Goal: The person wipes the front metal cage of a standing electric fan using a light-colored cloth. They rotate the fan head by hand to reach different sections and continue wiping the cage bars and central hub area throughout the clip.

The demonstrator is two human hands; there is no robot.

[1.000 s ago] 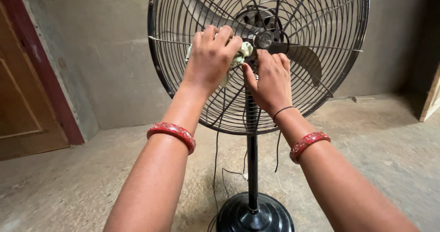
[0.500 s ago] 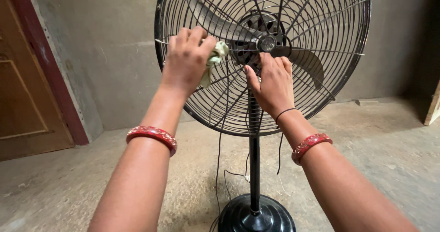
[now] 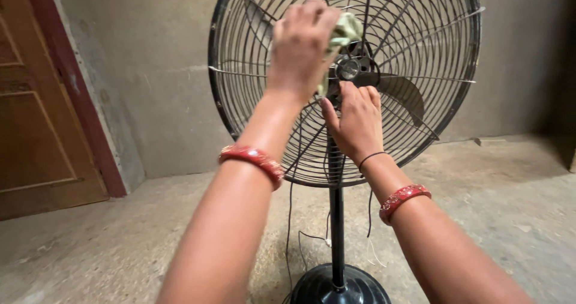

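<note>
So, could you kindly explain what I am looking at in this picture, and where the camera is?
The camera sits on a person's head and looks along their two bare arms; there is no machine arm here. In front stands a tall black pedestal fan with a round wire cage on a black pole rising from a round base. The left hand presses a pale green crumpled cloth against the cage near the fan's hub. The right hand rests on the wires just below the hub. Each wrist wears a red bangle. The fan stands on a dusty concrete floor, with thin cords hanging by the pole and a brown wooden door at the left.
</note>
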